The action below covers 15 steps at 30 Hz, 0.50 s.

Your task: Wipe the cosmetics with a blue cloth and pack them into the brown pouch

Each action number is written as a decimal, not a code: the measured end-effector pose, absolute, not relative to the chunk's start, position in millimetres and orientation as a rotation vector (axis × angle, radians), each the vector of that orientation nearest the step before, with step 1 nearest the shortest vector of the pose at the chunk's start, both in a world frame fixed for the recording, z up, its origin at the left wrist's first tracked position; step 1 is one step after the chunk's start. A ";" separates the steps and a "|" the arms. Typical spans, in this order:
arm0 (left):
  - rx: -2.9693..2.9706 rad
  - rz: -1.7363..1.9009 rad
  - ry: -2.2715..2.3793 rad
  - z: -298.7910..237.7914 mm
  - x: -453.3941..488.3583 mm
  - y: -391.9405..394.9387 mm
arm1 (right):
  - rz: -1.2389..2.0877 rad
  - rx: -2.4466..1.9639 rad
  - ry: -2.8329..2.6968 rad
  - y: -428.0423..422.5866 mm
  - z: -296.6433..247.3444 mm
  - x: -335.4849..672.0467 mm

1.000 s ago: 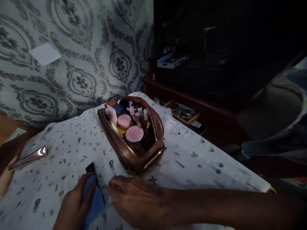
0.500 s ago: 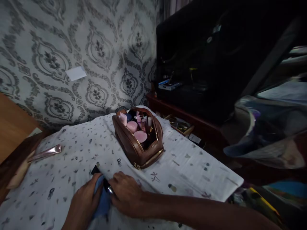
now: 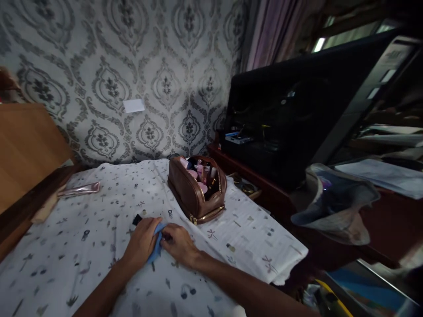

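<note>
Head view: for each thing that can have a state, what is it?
Bag: unzipped, gaping, with items inside
Tube: lying on its side
Cloth: bunched
Left hand: closed on cloth
Right hand: fingers curled beside cloth, grip unclear
Sheet: spread, wrinkled

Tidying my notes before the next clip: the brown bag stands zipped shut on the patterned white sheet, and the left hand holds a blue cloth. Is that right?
Not quite: the brown bag is open, not zipped shut; the head view shows pink items inside. It does stand on the patterned white sheet, and the left hand holds a blue cloth.
</note>
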<state>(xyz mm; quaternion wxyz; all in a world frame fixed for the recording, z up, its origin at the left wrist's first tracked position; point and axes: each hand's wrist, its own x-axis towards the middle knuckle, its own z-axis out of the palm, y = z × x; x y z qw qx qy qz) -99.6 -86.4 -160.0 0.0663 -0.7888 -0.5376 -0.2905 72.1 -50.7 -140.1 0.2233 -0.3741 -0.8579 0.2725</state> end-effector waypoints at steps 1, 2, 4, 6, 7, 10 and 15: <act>-2.385 -0.840 -1.636 -158.5 -101.9 -86.2 | 0.744 -1.022 -2.358 -50.4 -140.2 72.5; -2.384 -0.794 -1.656 -156.3 -104.0 -86.1 | 0.738 -1.008 -2.349 -50.1 -140.4 72.8; -2.340 -0.694 -1.722 -150.7 -108.0 -85.6 | 0.742 -0.973 -2.337 -49.3 -141.5 73.1; -2.244 -0.612 -1.829 -145.9 -113.8 -84.4 | 0.761 -0.933 -2.327 -48.1 -143.3 73.6; -2.193 -0.579 -1.894 -144.3 -117.8 -83.4 | 0.773 -0.915 -2.322 -47.3 -144.3 74.0; -2.079 -0.535 -2.054 -143.5 -133.6 -80.6 | 0.809 -0.875 -2.307 -44.3 -147.5 75.7; -1.979 -0.500 -2.182 -143.2 -152.0 -81.1 | 0.836 -0.851 -2.302 -43.4 -149.5 76.7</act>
